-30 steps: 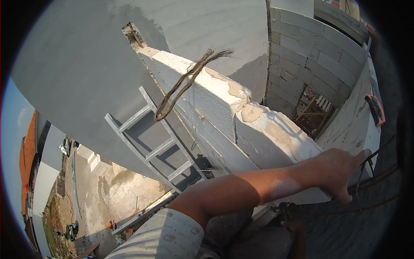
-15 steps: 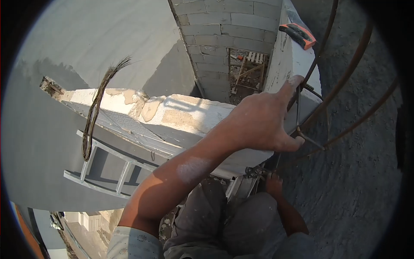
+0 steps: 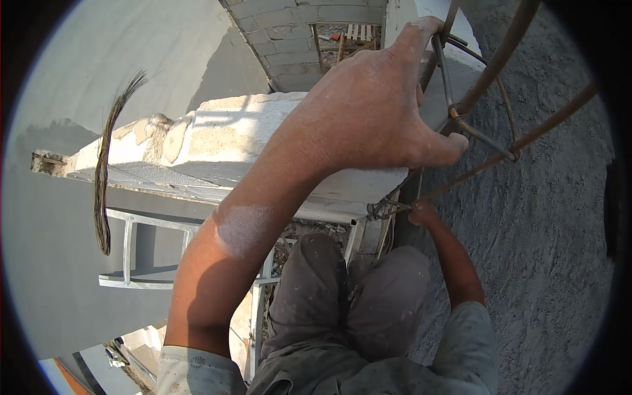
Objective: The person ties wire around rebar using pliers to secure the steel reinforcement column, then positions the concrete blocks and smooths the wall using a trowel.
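My left hand [image 3: 372, 108] reaches up to a cage of rusty steel rebar [image 3: 497, 62]. Its index finger lies against an upright bar and its thumb is spread beside the corner of a bent stirrup [image 3: 446, 79]. The other fingers are mostly hidden behind the hand, apparently round the bar. Lower down, my right hand [image 3: 422, 214] is closed near the foot of the bars. Beside it is a tangle of thin wire [image 3: 385, 209]; what those fingers grip is too small to tell. A bundle of tie wire [image 3: 105, 178] hangs across the wall at left.
A white block wall [image 3: 224, 135] with a rough top runs leftward from the rebar. Below it stands a metal ladder [image 3: 128, 247]. Dark rough concrete [image 3: 520, 263] lies on the right. Beyond the wall, a block wall [image 3: 276, 39] has an opening showing a wooden pallet.
The view has shifted, so the wall and rebar sit higher and further left. The orange-and-black handled tool on the wall has left the view. My left hand stays at the same stirrup.
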### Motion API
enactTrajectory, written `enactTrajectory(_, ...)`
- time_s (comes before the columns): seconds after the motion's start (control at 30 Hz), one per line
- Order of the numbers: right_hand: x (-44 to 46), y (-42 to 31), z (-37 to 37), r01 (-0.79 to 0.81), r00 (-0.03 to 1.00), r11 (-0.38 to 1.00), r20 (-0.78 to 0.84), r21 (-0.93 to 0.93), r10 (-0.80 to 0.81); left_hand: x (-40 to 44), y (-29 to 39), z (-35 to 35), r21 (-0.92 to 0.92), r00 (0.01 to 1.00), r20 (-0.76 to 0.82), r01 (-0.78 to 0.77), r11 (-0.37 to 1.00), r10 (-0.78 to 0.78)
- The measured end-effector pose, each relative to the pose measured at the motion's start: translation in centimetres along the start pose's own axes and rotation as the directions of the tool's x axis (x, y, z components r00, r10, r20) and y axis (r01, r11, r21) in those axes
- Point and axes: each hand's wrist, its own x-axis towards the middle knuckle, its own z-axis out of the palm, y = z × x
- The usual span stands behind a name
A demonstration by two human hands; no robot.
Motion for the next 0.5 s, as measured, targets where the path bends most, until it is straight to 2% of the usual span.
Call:
enactTrajectory(0.07,-2.9,-4.2,-5.0,-0.001,1.0,1.0,-0.009,0.0,0.001,0.0,0.1,-0.1,0.006,1.0,0.016,0.012,1.0,-0.013)
enactTrajectory(0.1,-2.5,-3.9,-4.9,-0.234,0.941,0.932,0.304,0.278,0.145,-0.1,0.1,-0.2,0.012,1.0,0.02,0.019,1.0,-0.019)
enactTrajectory(0.13,-2.1,-3.6,-4.9,-0.508,0.774,0.74,0.611,0.44,0.168,-0.3,0.0,0.0,0.014,1.0,0.008,0.009,1.0,-0.009)
enactTrajectory(0.17,-1.7,-3.3,-5.0,-0.759,0.539,0.469,0.84,0.451,0.065,-0.3,-0.1,0.1,0.018,1.0,-0.007,-0.005,1.0,0.005)
enactTrajectory(0.27,-2.4,-2.6,-3.3,-0.798,0.519,0.331,0.853,0.504,-0.05,-0.2,-0.3,0.3,0.064,0.998,-0.06,-0.033,0.997,0.036)
enactTrajectory(0.37,-5.8,-8.6,-9.8,-0.52,0.703,0.767,0.699,0.376,0.134,-0.3,-0.4,0.5,0.073,0.999,-0.039,-0.024,0.997,0.027)
enactTrajectory(0.4,-6.4,-7.9,-8.6,-0.305,0.878,0.9,0.458,0.31,0.14,-0.2,-0.3,0.2,0.074,0.999,-0.026,-0.027,0.997,0.029)
enactTrajectory(0.43,-7.0,-7.0,-6.4,-0.102,0.98,0.981,0.184,0.163,0.071,-0.1,0.4,-0.9,0.015,0.998,0.065,-0.026,1.0,0.025)
enactTrajectory(0.47,-7.2,-6.6,-4.9,0.066,0.994,0.997,-0.079,-0.046,-0.069,-0.1,1.5,-2.7,-0.041,0.988,0.154,-0.017,0.999,0.023)
enactTrajectory(0.5,-7.1,-6.8,-4.5,0.064,0.991,0.995,-0.11,-0.076,-0.072,-0.4,2.0,-3.1,-0.066,0.985,0.168,-0.023,0.998,0.034)
